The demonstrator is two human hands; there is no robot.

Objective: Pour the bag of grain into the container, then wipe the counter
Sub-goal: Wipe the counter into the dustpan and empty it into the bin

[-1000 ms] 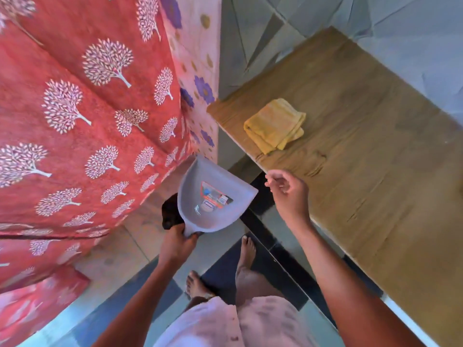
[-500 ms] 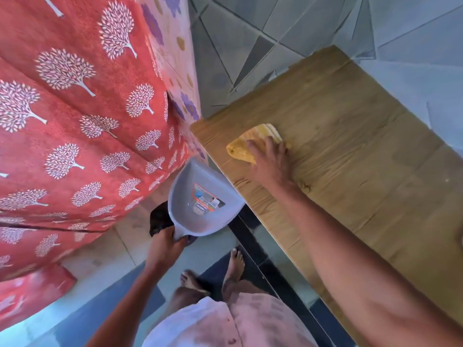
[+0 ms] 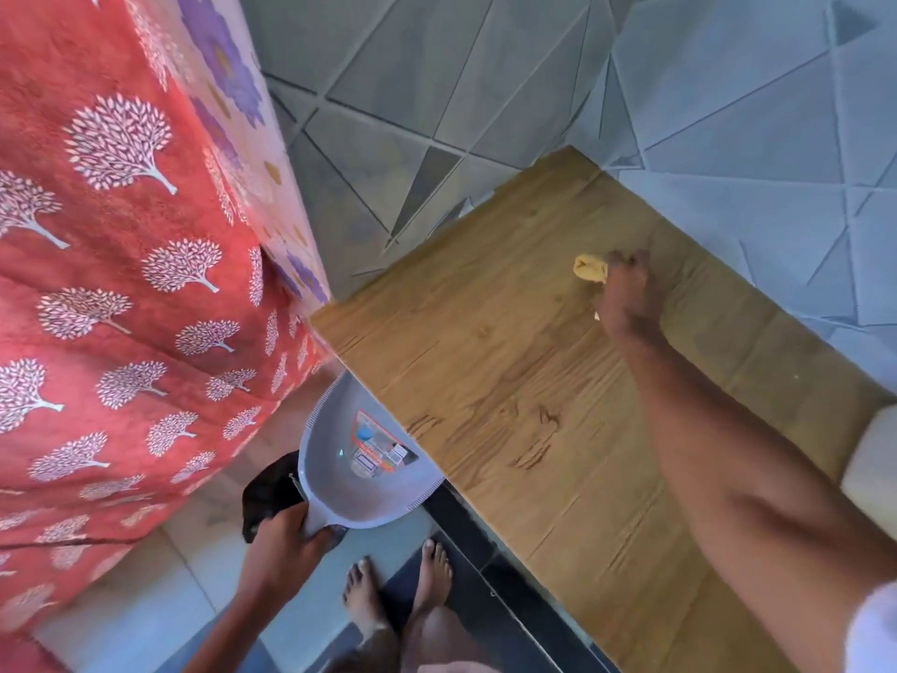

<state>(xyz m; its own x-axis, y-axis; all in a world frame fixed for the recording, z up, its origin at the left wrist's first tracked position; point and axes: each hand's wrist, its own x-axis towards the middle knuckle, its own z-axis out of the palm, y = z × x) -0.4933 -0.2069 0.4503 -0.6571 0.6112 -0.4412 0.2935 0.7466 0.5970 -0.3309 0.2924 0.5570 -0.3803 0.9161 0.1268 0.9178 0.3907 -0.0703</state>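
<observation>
Currently, 1 yellow cloth (image 3: 589, 268) is being pressed onto the wooden counter (image 3: 485, 361) near its far edge, bunched under the curled fingers of the right hand (image 3: 628, 298). 1 grey dustpan (image 3: 361, 466) is being gripped by its handle in the left hand (image 3: 286, 544), tucked just under the counter's near-left edge.

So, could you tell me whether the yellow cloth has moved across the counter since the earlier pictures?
Yes: the yellow cloth moved from the counter's near-left corner toward the tiled wall.

Matt wood-grain counter (image 3: 509, 381) (cracked-looking), glossy plastic dustpan (image 3: 340, 483), soft yellow cloth (image 3: 589, 268)
</observation>
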